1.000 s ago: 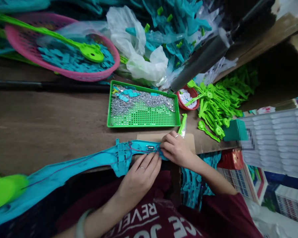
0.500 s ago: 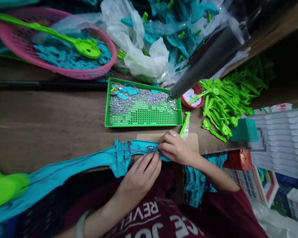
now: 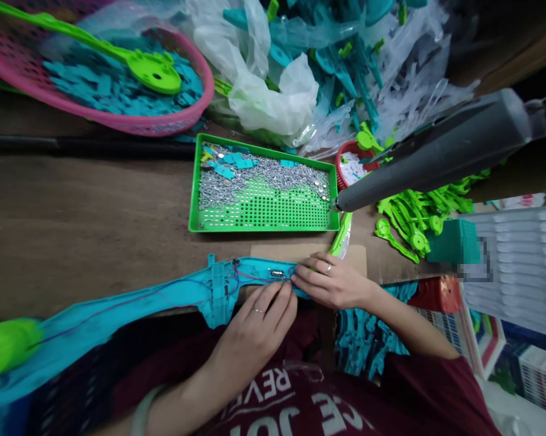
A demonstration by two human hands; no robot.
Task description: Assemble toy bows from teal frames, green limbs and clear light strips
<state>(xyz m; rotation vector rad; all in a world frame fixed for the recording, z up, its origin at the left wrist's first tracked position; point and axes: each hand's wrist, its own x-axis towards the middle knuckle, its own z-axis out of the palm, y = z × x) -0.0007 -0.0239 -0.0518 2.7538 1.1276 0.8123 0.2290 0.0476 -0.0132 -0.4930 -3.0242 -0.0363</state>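
A long teal plastic handle (image 3: 173,293) with thin red and blue wires lies along the near table edge, its open cavity holding a small metal part (image 3: 276,273). My left hand (image 3: 259,324) presses fingertips against the handle just below that part. My right hand (image 3: 334,281) pinches the handle's right end, fingertips at the wires. Both hands wear a ring.
A green perforated tray (image 3: 263,212) of small screws sits just beyond the hands. A grey hanging power screwdriver (image 3: 436,157) points at its right edge. A pink basket (image 3: 95,79) of teal pieces, plastic bags, and a pile of green parts (image 3: 413,212) crowd the back and right.
The view tilted and the grey screwdriver swung lower to the right of the tray. My hands stayed on the teal handle, fingers shifting slightly.
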